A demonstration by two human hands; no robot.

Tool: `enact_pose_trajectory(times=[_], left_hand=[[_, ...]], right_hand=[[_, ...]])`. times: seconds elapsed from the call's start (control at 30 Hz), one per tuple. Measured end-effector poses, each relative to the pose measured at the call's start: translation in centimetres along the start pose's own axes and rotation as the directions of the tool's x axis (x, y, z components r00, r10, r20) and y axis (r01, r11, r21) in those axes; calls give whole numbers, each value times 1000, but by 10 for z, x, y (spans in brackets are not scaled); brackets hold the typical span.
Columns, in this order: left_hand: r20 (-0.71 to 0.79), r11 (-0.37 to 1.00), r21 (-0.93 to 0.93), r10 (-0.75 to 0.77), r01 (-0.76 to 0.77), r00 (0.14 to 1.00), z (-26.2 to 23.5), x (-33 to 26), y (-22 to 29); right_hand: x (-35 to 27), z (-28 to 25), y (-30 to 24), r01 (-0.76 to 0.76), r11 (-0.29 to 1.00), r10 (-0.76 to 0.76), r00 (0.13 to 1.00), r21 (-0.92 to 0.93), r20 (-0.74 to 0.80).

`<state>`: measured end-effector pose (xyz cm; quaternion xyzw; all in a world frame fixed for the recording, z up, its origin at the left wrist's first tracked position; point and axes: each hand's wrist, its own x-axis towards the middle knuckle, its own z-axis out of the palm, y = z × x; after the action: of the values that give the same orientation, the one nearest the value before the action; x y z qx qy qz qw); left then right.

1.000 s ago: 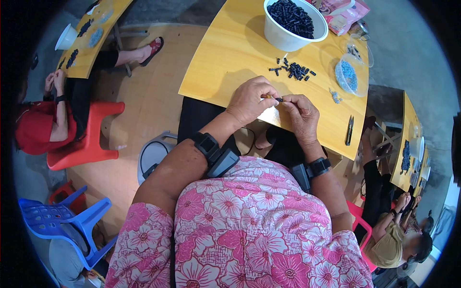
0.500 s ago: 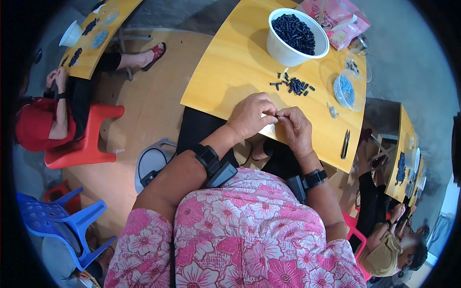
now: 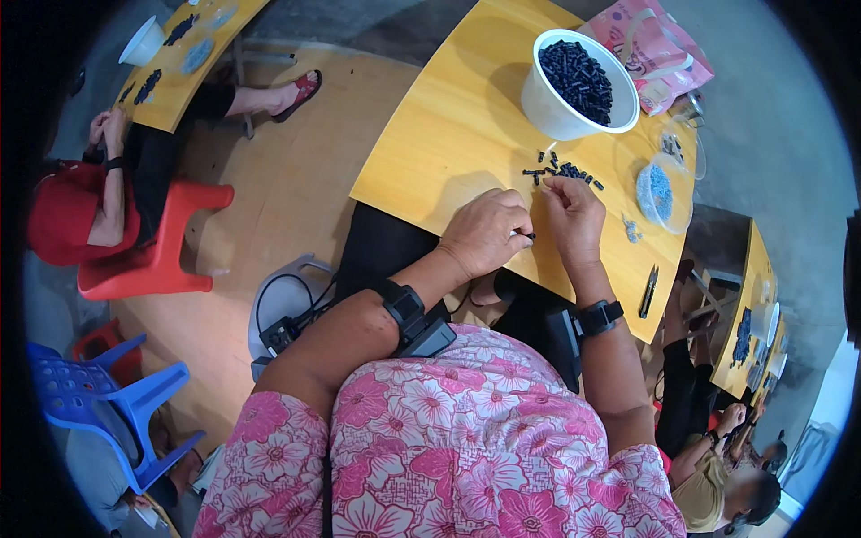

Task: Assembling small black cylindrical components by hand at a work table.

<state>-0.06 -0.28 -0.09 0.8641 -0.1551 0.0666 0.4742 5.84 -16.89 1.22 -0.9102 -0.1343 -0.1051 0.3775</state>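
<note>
My left hand (image 3: 487, 232) is closed over the table's near edge, pinching a small black cylindrical piece (image 3: 530, 237) whose dark end shows past the fingertips. My right hand (image 3: 575, 218) is apart from it, thumb and fingers drawn together at the near side of a loose pile of small black cylindrical pieces (image 3: 574, 170). Whatever lies between those right fingertips is too small or hidden to name. Beyond the pile stands a white tub (image 3: 535, 100) heaped with the same kind of black pieces.
On the right of the yellow table (image 3: 421, 134) are a clear bowl of small blue parts (image 3: 659, 193), a few loose parts (image 3: 632, 230) and black tweezers (image 3: 648, 291). A pink bag (image 3: 655, 54) stands at the back. A person in red (image 3: 67, 215) works at another table on the left.
My hands have parted. The right hand has moved away from the left, up to the loose pile, while the left keeps a black piece. The whole view has shifted slightly.
</note>
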Motion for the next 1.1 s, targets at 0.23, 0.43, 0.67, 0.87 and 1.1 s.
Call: enact_pose_trajectory(times=[0.23, 0.43, 0.67, 0.87, 1.1], left_hand=[[43, 997, 47, -55, 53, 998, -3, -2, 3], [36, 997, 63, -50, 48, 998, -3, -2, 5], [15, 1000, 5, -29, 29, 999, -1, -2, 4], [-4, 1000, 25, 5, -5, 1000, -3, -2, 2], [11, 999, 42, -1, 1, 1000, -1, -2, 0]], right_hand=[[7, 13, -13, -47, 986, 50, 999, -161, 20], [6, 11, -16, -9, 977, 11, 1000, -215, 6], [-9, -4, -12, 20, 969, -5, 998, -245, 59], [-29, -22, 0, -106, 982, 118, 991, -159, 70], [-41, -36, 4, -124, 989, 131, 988, -79, 86]])
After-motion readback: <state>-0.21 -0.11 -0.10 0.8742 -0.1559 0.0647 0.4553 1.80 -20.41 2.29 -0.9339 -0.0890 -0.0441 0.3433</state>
